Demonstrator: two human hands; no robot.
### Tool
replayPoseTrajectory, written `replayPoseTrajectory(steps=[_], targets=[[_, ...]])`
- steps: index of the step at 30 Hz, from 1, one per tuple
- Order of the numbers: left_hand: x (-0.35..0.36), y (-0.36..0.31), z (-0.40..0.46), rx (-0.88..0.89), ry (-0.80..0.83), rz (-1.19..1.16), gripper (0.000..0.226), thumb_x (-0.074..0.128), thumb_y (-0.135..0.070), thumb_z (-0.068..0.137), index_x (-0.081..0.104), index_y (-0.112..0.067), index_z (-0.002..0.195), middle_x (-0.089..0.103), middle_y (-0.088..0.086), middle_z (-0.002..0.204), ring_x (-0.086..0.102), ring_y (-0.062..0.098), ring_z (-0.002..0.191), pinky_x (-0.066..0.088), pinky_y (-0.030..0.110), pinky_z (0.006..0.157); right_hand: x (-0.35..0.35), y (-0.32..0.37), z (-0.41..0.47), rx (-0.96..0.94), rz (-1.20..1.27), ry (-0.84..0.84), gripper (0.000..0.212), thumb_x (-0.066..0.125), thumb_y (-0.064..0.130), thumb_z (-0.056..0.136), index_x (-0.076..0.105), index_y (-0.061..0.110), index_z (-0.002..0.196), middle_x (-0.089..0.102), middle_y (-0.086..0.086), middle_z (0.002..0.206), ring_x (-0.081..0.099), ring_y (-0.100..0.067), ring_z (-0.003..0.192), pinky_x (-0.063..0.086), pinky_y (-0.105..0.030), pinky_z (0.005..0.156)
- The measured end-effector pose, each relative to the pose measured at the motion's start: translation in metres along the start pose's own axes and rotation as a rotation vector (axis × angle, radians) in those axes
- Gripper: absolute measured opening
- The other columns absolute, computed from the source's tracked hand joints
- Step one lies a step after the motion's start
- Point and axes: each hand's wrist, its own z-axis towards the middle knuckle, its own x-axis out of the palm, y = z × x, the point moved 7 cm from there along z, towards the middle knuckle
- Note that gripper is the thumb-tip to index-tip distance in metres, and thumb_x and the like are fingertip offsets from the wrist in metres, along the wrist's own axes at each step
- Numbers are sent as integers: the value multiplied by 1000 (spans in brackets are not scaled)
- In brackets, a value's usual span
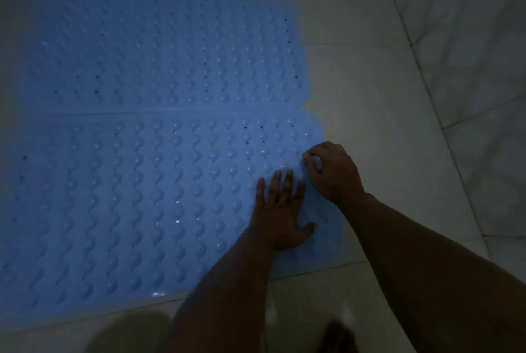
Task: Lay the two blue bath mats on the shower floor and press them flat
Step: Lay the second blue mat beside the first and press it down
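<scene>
Tiled wall (469, 39) beside near mat (128, 196)

Tile floor (370, 82): 2 blue mats (159, 56) flat, adjoining.

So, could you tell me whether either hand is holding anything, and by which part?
The left hand lies flat on the near mat, holding nothing. The right hand has curled fingers near that mat's right edge; whether they pinch it cannot be told.

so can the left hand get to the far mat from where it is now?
Probably yes. The left hand lies flat with fingers straight on the near mat, and the far mat lies right beyond the seam with nothing on it. The right hand sits off to the side, not in the path.
</scene>
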Motion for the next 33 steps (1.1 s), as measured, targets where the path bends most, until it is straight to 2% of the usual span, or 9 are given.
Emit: replayPoseTrajectory(steps=[2, 4, 6, 9, 13, 21, 26, 31, 33], targets=[[-27, 9, 2, -6, 60, -116, 88, 13, -66, 81, 29, -26, 158, 11, 10, 170, 9, 30, 156, 10, 54, 124, -3, 18, -7, -2, -43, 26, 40, 42, 46, 95, 70, 18, 98, 67, -4, 100, 59, -32, 98, 51, -44, 82], [-65, 34, -5, -46, -106, -201, 62, 30, -47, 86, 60, -25, 135, 57, 10, 142, 51, 33, 132, 44, 46, 105, 1, 35, -15, 59, -16, 17, 35, 45, 43, 94, 70, 19, 98, 67, -5, 100, 59, -32, 99, 51, -44, 82], [-92, 66, -20, -81, -296, -172, 45, 44, -35, 84, 69, -21, 118, 70, 8, 115, 62, 34, 110, 52, 44, 87, 9, 59, -26, 69, 35, -30, 29, 47, 37, 96, 70, 19, 97, 67, -6, 97, 61, -34, 96, 51, -43, 80], [-94, 106, -48, -155, -413, -83, 43, 44, -31, 78, 72, -19, 108, 70, 7, 105, 63, 34, 106, 51, 43, 80, 43, 101, -55, -36, 32, -37, 38, 42, 36, 99, 68, 15, 117, 68, -11, 117, 61, -36, 112, 53, -47, 91], [-80, 133, -82, -201, -452, 0, 50, 41, -33, 78, 70, -18, 115, 68, 4, 117, 57, 33, 123, 49, 44, 89, 110, 142, -92, -48, -97, 223, 75, 30, 52, 97, 28, 8, 157, 21, -18, 166, 14, -35, 155, 17, -59, 122], [-64, 159, -102, -233, -464, 31, 57, 63, -28, 77, 63, -20, 133, 59, 7, 141, 41, 35, 144, 43, 50, 105, 122, 156, -102, -3, -253, 123, 85, 26, 65, 99, 17, 7, 160, 8, -12, 169, 0, -27, 157, 11, -60, 123], [-71, 177, -113, -287, -540, 65, 51, 45, -38, 99, 52, -20, 146, 50, 9, 152, 26, 36, 152, 32, 56, 116, 125, 156, -100, 11, -231, 134, 87, 33, 66, 98, 13, 9, 161, 4, -9, 170, -3, -25, 157, 6, -57, 125], [-73, 180, -122, -315, -496, 25, 55, 31, -43, 103, 47, -21, 150, 47, 8, 155, 22, 33, 154, 29, 56, 118, 119, 152, -91, 75, -166, 334, 94, 0, 77, 89, 11, 19, 162, 0, -3, 170, -7, -19, 157, 0, -48, 127], [-78, 174, -121, -308, -494, 19, 54, 32, -42, 103, 51, -20, 147, 50, 8, 153, 25, 33, 153, 32, 56, 117, 104, 154, -76, 112, -135, 377, 101, -6, 80, 84, 27, 21, 158, 15, -4, 169, 11, -19, 156, 14, -44, 125]])
